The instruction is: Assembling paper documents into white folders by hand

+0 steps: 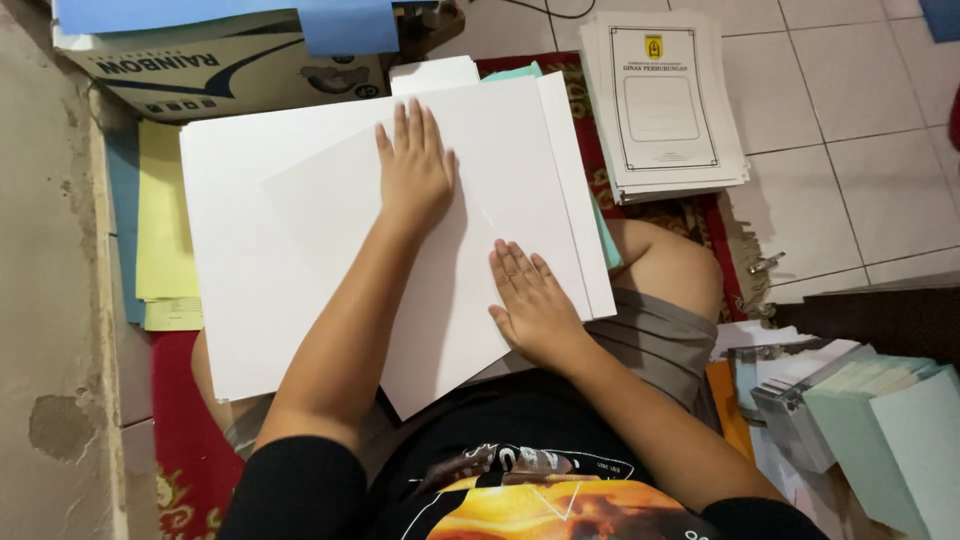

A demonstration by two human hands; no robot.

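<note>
Nearest us, our right hand (535, 300) lies flat and open, fingers together, pressing on the lower right part of a loose white sheet (400, 270); it grips nothing. The sheet sits tilted on a white stack (250, 300) that rests across our lap. Farther up, our left hand (415, 170) is also spread flat, palm down near the sheet's top edge, holding nothing.

We judge the sheet light, thin and floppy, smooth enough to slide on the stack below, and easy to crease; a free corner or the near edge overhanging the stack looks the best place to pinch it. Whether it is one sheet or several we cannot quite tell.

Left lie yellow papers (165, 220); beyond, a cardboard box (220, 65) and printed forms (665, 100) on the floor (850, 150).
</note>
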